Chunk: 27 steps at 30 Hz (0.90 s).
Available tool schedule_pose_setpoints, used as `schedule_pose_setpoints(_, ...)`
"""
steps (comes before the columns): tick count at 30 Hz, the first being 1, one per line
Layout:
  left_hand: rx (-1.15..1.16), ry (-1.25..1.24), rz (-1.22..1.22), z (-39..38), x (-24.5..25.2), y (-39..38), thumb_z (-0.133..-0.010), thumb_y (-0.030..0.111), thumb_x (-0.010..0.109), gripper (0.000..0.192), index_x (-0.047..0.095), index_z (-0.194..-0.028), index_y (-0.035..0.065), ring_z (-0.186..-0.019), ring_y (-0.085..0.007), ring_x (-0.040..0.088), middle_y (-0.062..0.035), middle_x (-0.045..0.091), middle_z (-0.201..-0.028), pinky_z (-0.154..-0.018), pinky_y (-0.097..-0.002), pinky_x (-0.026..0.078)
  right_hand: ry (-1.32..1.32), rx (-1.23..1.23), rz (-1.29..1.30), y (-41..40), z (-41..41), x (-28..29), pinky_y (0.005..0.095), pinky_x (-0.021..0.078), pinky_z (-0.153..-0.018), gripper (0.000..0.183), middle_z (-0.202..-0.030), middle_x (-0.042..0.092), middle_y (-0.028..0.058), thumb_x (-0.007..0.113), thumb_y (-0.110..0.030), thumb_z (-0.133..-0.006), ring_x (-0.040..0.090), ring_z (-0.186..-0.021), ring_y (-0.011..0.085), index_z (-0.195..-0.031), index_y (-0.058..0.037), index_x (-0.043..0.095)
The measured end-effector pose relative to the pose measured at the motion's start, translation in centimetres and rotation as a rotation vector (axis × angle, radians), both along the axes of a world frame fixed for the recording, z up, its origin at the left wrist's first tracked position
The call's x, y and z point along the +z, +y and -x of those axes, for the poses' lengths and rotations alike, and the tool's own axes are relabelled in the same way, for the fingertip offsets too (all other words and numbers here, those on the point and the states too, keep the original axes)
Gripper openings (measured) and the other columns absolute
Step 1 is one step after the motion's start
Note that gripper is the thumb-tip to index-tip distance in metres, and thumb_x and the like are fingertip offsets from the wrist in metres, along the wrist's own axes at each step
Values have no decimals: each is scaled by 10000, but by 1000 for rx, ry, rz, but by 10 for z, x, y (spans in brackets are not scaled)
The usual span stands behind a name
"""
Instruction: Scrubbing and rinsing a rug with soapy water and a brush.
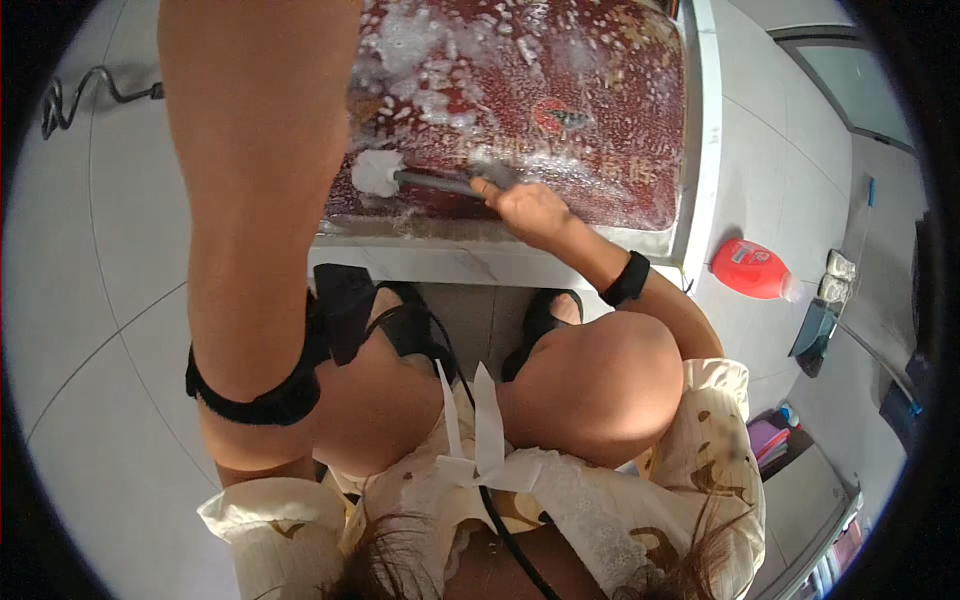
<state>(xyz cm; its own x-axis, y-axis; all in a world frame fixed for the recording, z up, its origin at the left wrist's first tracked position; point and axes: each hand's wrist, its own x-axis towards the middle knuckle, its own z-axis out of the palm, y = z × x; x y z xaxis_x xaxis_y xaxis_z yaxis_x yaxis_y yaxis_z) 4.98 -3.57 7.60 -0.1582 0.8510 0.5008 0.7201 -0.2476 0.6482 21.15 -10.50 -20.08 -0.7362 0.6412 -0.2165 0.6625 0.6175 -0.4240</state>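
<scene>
My right hand is closed around the grey handle of a brush with a round white bristle head. The brush lies across the lower part of a dark red mat, its head at the left. Foam and water cover much of the mat, which bears a round emblem and printed writing. The mat lies inside a low white marble-look border. My left arm stretches forward over the mat's left side, and the left hand is beyond the top edge of the picture. A dark blurred patch beside the handle is unclear.
A red plastic bottle lies on the tiled floor to the right. Farther right are a dustpan, white shoes and a cabinet. A black coiled cable is at the upper left.
</scene>
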Motion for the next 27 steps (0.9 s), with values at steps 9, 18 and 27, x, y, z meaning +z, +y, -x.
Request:
schedule_pose_setpoints(9, -254, -325, 40, 55, -9, 1, -871, 178, 404, 302, 523, -1071, -15, -948, -166, 528, -144, 551, -1057, -820, -266, 419, -23, -209, 131, -52, -184, 26, 425, 441, -529, 434, -689, 568, 213, 488, -137, -827, 570, -598, 340, -1250, -147, 396)
schedule_pose_setpoints(18, 227, -244, -72, 61, -9, 6, -882, 255, 355, 367, 495, -1112, 6, -884, -136, 518, -100, 543, -1057, -794, -232, 350, -111, 112, 205, -12, -50, 12, 398, 449, -495, 607, -624, 550, 157, 491, -31, -733, 568, -573, 313, -1300, -132, 299)
schedule_pose_setpoints(27, 291, -351, 21, 60, 1, -1, -876, 244, 356, 379, 501, -1081, -39, -896, -124, 503, -120, 541, -1041, -808, -241, 341, -79, 268, 164, 34, 133, 8, 408, 477, -581, 482, -726, 603, 167, 412, -75, -792, 608, -679, 300, -1267, -95, 336)
